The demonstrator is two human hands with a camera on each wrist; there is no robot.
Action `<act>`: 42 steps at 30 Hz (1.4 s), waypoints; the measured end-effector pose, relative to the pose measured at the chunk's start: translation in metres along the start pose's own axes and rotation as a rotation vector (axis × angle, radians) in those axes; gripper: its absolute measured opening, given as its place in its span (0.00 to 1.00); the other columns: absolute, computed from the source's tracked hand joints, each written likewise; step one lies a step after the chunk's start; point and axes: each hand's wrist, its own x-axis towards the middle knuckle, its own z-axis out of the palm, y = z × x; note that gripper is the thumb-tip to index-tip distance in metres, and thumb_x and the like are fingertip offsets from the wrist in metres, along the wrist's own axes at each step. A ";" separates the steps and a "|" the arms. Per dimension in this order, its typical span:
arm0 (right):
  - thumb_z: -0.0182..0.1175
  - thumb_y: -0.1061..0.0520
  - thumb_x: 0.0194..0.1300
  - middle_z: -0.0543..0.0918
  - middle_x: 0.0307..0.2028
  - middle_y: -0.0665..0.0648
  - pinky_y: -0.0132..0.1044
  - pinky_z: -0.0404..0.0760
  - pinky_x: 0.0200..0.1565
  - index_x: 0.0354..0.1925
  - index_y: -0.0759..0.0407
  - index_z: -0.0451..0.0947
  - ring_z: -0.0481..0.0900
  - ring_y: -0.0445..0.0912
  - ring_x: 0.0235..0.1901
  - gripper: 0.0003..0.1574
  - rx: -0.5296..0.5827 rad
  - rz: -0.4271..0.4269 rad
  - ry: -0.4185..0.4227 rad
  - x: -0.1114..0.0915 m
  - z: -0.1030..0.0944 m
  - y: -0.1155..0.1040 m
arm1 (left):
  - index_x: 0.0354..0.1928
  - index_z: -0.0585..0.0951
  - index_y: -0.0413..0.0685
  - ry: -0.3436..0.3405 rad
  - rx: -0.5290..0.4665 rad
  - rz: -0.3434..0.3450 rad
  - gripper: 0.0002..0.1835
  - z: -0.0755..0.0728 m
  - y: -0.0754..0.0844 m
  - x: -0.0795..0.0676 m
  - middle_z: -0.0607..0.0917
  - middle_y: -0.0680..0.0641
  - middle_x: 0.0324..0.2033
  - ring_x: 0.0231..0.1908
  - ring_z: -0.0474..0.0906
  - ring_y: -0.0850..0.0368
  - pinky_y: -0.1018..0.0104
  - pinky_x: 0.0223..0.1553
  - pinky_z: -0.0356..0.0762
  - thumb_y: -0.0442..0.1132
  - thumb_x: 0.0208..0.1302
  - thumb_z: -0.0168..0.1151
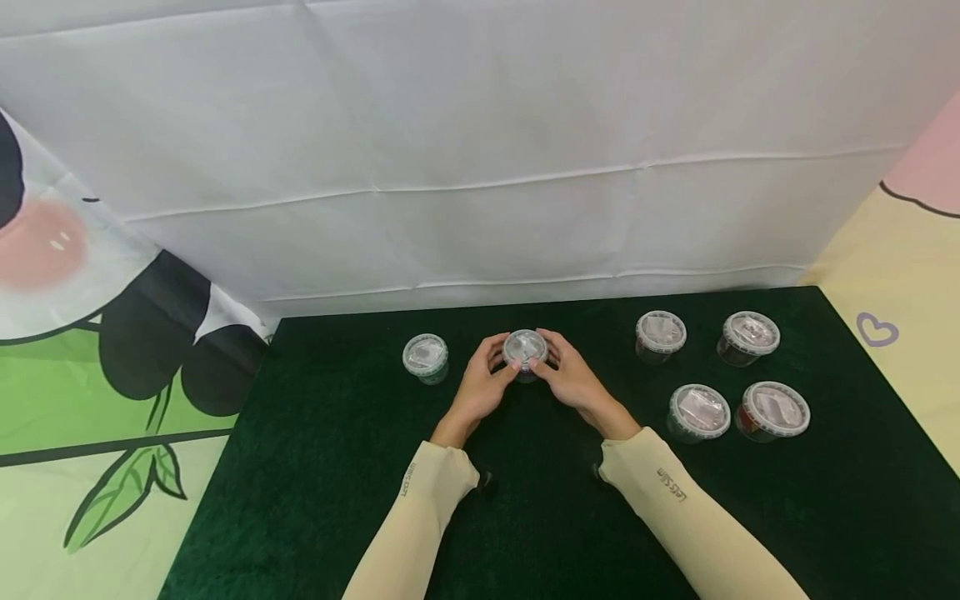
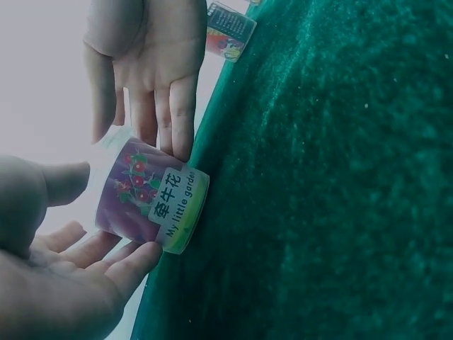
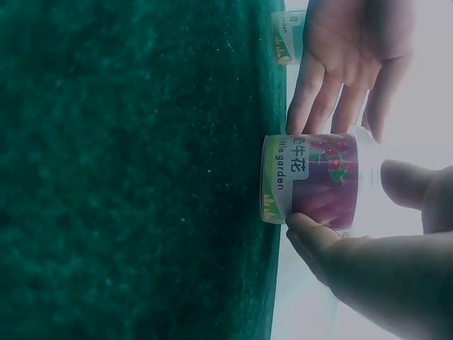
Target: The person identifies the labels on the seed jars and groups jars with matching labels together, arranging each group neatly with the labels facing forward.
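A small clear-lidded plastic cup (image 1: 525, 346) stands on the green cloth between both hands, near the far edge. Its purple label (image 2: 131, 198) shows red flowers and the words "My little garden". My left hand (image 1: 482, 385) holds the cup from the left, fingers around its side and thumb at the lid. From the opposite side my right hand (image 1: 573, 382) holds it too, its thumb also by the lid. In the right wrist view, fingertips of both hands meet the wall of the purple cup (image 3: 325, 188).
Another lidded cup (image 1: 425, 358) stands left of the hands. Several more are grouped at right: two farther back (image 1: 661, 333), two nearer (image 1: 699, 412). A dark green cloth (image 1: 315, 483) covers the table. A white curtain (image 1: 480, 208) hangs behind, with printed cloths at both sides.
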 end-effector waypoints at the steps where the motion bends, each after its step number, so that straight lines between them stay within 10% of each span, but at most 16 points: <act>1: 0.50 0.60 0.84 0.56 0.81 0.70 0.57 0.57 0.79 0.82 0.65 0.50 0.54 0.62 0.81 0.38 -0.005 0.002 0.003 0.000 0.000 0.000 | 0.77 0.65 0.43 -0.002 0.001 -0.002 0.29 0.000 0.000 0.000 0.70 0.38 0.75 0.77 0.64 0.41 0.45 0.76 0.65 0.35 0.80 0.59; 30: 0.50 0.62 0.83 0.62 0.78 0.73 0.62 0.63 0.76 0.80 0.68 0.53 0.60 0.66 0.78 0.35 -0.012 -0.115 0.045 -0.057 -0.020 -0.012 | 0.74 0.70 0.40 0.106 0.141 0.304 0.27 0.011 0.025 -0.038 0.73 0.40 0.73 0.75 0.67 0.43 0.42 0.75 0.66 0.32 0.77 0.61; 42: 0.51 0.59 0.84 0.65 0.77 0.72 0.64 0.65 0.74 0.80 0.67 0.54 0.63 0.65 0.77 0.35 -0.011 -0.070 0.011 -0.093 -0.027 0.001 | 0.72 0.72 0.44 -0.076 0.123 0.335 0.23 0.041 0.035 -0.054 0.76 0.44 0.71 0.71 0.73 0.48 0.49 0.71 0.72 0.34 0.79 0.59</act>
